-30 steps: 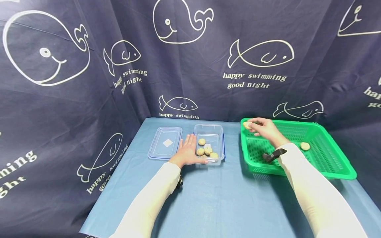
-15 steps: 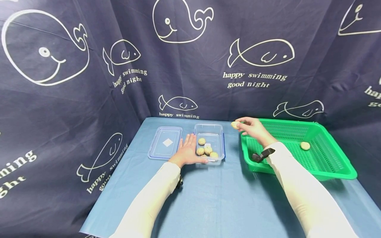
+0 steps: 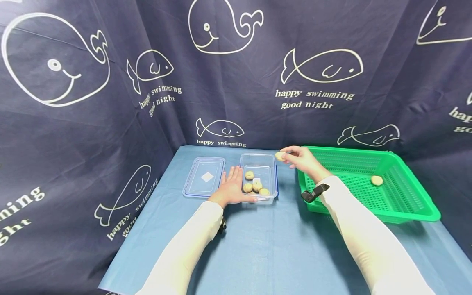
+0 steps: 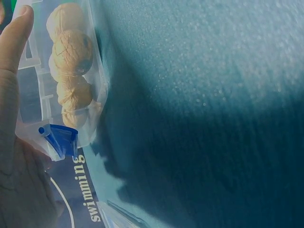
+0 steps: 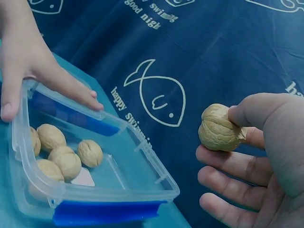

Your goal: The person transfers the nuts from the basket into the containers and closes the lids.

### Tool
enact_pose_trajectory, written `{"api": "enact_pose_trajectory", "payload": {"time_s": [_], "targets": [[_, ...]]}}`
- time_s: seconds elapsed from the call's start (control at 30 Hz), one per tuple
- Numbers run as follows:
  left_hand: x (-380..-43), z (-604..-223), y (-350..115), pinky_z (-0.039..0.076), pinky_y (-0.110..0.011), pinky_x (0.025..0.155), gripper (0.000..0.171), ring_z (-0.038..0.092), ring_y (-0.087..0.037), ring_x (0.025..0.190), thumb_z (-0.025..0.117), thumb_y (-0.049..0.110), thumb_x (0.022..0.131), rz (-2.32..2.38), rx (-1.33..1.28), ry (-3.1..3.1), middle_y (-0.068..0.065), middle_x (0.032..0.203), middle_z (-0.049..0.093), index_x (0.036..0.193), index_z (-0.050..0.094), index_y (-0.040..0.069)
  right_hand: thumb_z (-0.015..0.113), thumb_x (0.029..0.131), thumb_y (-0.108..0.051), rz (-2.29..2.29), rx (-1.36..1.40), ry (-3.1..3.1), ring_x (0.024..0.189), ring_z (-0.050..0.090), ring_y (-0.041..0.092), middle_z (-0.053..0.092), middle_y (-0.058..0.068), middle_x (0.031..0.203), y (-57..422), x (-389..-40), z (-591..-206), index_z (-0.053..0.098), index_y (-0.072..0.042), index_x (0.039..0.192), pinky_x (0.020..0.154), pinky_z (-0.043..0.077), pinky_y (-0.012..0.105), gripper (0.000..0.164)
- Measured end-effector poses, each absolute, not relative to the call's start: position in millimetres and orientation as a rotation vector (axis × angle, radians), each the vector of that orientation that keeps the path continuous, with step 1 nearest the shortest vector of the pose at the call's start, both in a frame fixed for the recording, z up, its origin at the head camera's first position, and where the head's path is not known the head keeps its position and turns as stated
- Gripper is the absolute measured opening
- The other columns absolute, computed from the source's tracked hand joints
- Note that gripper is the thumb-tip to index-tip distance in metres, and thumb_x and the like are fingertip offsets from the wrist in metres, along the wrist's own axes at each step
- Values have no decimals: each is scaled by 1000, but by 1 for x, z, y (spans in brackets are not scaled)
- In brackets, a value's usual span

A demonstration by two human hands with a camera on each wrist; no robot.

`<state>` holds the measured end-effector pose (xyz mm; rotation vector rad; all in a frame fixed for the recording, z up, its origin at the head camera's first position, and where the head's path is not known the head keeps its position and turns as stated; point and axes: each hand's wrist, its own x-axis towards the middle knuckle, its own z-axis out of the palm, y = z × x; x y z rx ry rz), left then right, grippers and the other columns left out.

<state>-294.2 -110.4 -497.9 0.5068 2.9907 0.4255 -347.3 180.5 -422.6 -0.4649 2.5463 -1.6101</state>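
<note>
My right hand (image 3: 303,160) pinches a walnut (image 5: 218,127) between thumb and fingers, just off the right rim of a clear plastic container (image 3: 272,172). Several walnuts (image 5: 65,161) lie inside that container, gathered toward its near end. Against the container's left side rests my left hand (image 3: 232,189), fingers straight and thumb along the near edge. In the left wrist view, the thumb (image 4: 14,45) touches the container wall, with walnuts (image 4: 72,52) showing through the plastic. A green basket (image 3: 416,192) stands at the right with one walnut (image 3: 376,180) in it.
The container's lid (image 3: 204,177), clear with a blue seal, lies flat on the blue tabletop (image 3: 254,250) left of the container. Blue side latches (image 5: 107,211) hang from the container. A dark printed curtain (image 3: 236,90) rises behind the table.
My right hand has moved left with the walnut, from over the basket's left rim to beside the container. The left hand stays where it was.
</note>
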Motion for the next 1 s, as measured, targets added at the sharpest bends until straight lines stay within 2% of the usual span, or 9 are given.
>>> {"api": "enact_pose_trajectory", "payload": {"time_s": [0.2, 0.37, 0.53, 0.83, 1.0], "targets": [[-295, -499, -110, 6, -58, 122, 135, 6, -36, 155, 70, 80, 70, 434, 501, 2986, -21, 168, 11, 160, 12, -2, 66, 100, -29, -1618, -486, 2541, 102, 68, 36, 72, 20, 110, 171, -346, -423, 64, 0, 131, 76, 59, 34, 42], [-295, -499, -110, 6, -59, 122, 135, 6, -36, 155, 69, 81, 70, 426, 499, 2985, -21, 168, 11, 160, 12, -2, 64, 101, -28, -1660, -530, 2472, 100, 71, 26, 71, 22, 116, 168, -343, -422, 62, -1, 133, 82, 59, 43, 42], [-295, -498, -110, 6, -58, 122, 136, 4, -35, 156, 70, 80, 70, 427, 491, 2983, -21, 168, 10, 160, 12, -3, 63, 102, -27, -1684, -566, 2446, 97, 70, 14, 69, 24, 121, 170, -342, -420, 60, 0, 135, 86, 58, 47, 42], [-294, -501, -110, 5, -58, 122, 135, 4, -35, 156, 69, 80, 71, 433, 497, 2996, -18, 169, 8, 161, 11, -1, 60, 103, -25, -1716, -554, 2463, 95, 69, 3, 67, 27, 125, 193, -341, -417, 57, 1, 136, 88, 57, 47, 42], [-296, -503, -110, 4, -59, 122, 135, 2, -35, 156, 70, 78, 71, 437, 490, 2987, -20, 168, 8, 161, 10, -2, 58, 105, -26, -1739, -517, 2488, 97, 69, 5, 66, 27, 126, 214, -342, -417, 56, 1, 137, 86, 59, 43, 42]]}}
